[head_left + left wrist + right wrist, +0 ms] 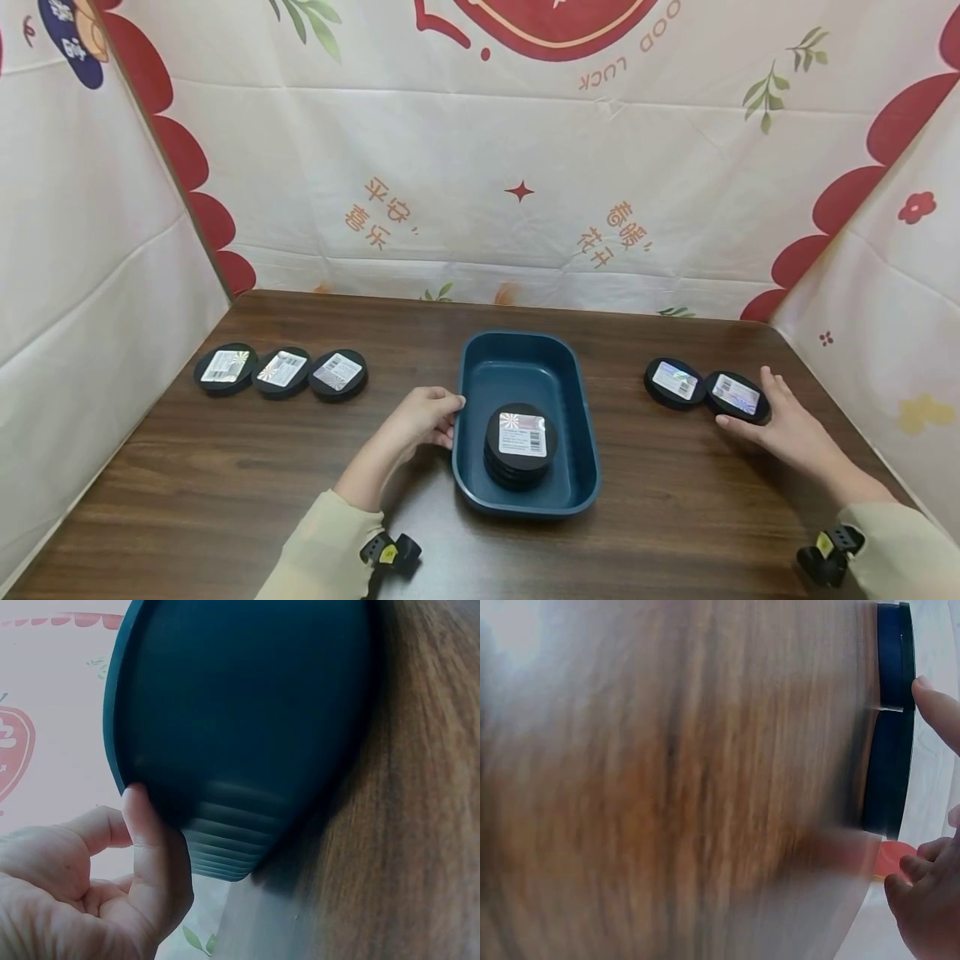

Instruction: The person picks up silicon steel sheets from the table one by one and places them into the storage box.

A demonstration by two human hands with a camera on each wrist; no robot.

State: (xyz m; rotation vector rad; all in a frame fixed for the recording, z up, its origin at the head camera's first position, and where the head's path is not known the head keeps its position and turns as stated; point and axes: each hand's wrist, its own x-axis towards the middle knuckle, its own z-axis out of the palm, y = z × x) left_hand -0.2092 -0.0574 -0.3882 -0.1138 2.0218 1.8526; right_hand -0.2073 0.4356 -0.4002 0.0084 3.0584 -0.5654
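Observation:
My left hand (427, 421) pinches the left rim of a dark blue rectangular tray (468, 483); in the left wrist view thumb and fingers meet at the rim of the tray (247, 712). Inside it, towards the near end, stands a stack of flat round black discs (522, 437) with a barcode label on top. On the right, my right hand (798, 437) is spread around the outer black disc (737, 396), thumb at its near edge and fingers beyond its right side. The inner black disc (674, 382) touches it. Firm contact cannot be told.
Three labelled black discs (281, 372) lie in a row at the left on the brown wooden table (225, 500). A white printed cloth (450, 167) hangs behind the table and along both sides.

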